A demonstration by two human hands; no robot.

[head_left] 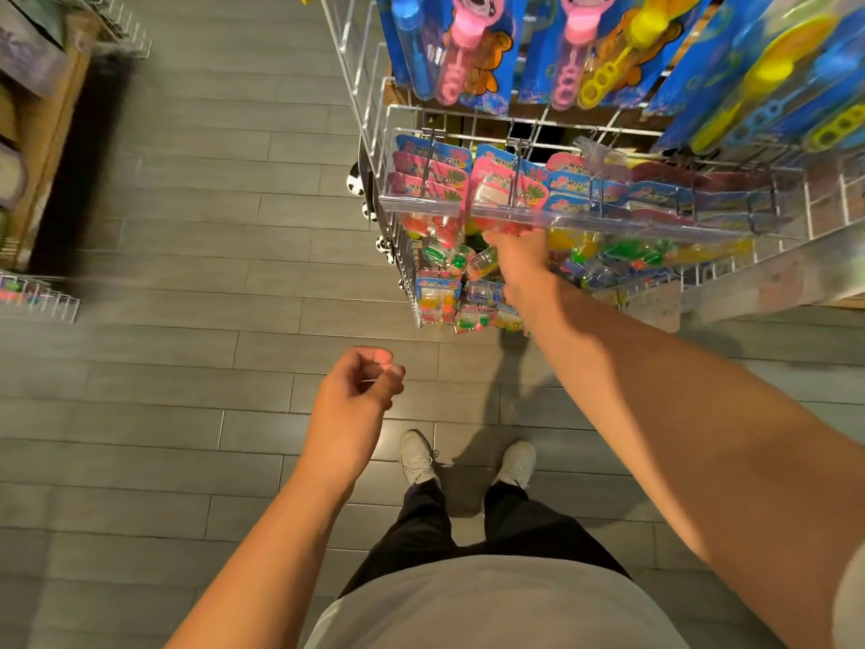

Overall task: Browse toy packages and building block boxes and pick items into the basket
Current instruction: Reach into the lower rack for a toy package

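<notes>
My right hand (517, 255) reaches forward under a clear plastic rail (561, 221) into a white wire rack (384, 133) of hanging toy packages. Its fingertips are hidden among pink and blue blister packs (496, 189), so what it touches or holds cannot be seen. My left hand (360, 391) hangs over the floor with loosely curled fingers and holds nothing. Above hang blue bubble wand packages (468, 44). Lower packs (437, 297) with small bright toys hang below my right wrist. No basket is in view.
Grey plank floor (187, 274) spreads to the left. A wooden shelf (42, 133) with wire baskets stands at the far left. Small black-and-white balls (355, 182) hang at the rack's left side. My feet in white shoes (416, 456) stand below the rack.
</notes>
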